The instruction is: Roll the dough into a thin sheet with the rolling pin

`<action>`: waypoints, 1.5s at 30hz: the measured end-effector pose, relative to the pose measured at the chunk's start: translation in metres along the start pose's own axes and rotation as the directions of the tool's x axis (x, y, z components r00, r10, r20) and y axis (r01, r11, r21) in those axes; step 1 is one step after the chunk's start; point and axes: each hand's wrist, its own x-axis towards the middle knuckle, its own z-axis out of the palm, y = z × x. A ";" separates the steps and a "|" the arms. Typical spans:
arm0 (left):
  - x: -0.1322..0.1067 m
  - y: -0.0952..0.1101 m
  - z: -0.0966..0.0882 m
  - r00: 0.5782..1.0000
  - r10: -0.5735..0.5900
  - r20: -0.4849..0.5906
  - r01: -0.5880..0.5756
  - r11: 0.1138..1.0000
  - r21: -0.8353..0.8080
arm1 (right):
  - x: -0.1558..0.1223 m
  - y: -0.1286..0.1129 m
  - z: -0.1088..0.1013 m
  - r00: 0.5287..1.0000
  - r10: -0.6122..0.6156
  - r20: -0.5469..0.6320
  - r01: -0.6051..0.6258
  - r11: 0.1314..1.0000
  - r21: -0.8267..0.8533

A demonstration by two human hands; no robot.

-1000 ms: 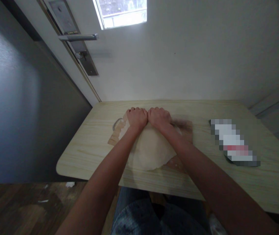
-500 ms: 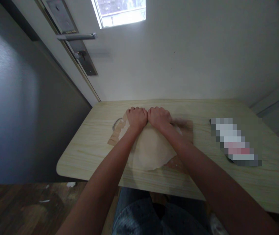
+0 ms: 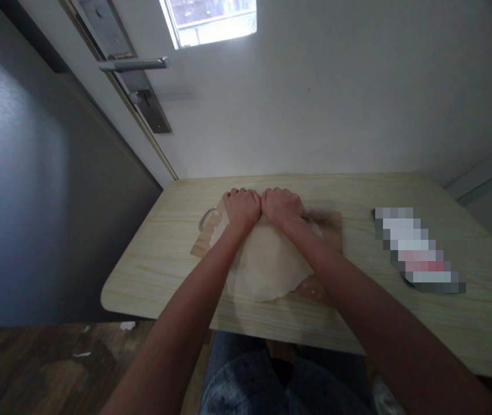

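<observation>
A wide, thin sheet of pale dough (image 3: 267, 268) lies over a wooden board (image 3: 331, 230) and hangs past its near edge. My left hand (image 3: 242, 206) and my right hand (image 3: 281, 204) are side by side at the far part of the dough, thumbs almost touching. Both are closed, knuckles up, around what looks like a rolling pin (image 3: 321, 214). Only its right end shows, blurred, beyond my right hand; the rest is covered by hands and dough. A curved metal handle (image 3: 207, 218) sticks out at the board's left end.
The board rests on a light wood-grain table (image 3: 142, 259) against a white door (image 3: 336, 104) with a lever handle (image 3: 136, 64). On the table's right lies a dark-edged flat object (image 3: 419, 251), mostly pixelated. Scraps of paper (image 3: 127, 325) litter the floor at left.
Both hands keep the same place on the dough, with hardly any movement. The whole view has shifted very slightly.
</observation>
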 end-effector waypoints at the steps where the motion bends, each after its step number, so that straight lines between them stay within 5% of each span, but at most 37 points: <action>1: 0.000 0.000 0.000 1.000 0.000 0.001 0.000 1.000 0.000 | 0.001 0.000 0.001 1.000 0.003 -0.005 -0.003 1.000 -0.003; 21: 0.002 -0.002 0.005 0.998 0.007 -0.065 -0.006 1.000 0.020 | 0.003 0.004 0.010 0.995 -0.014 -0.100 0.011 0.999 -0.034; 45: 0.016 0.003 -0.012 0.985 -0.031 0.169 0.032 0.999 -0.004 | 0.020 0.010 0.001 0.997 0.005 0.073 -0.008 1.000 0.029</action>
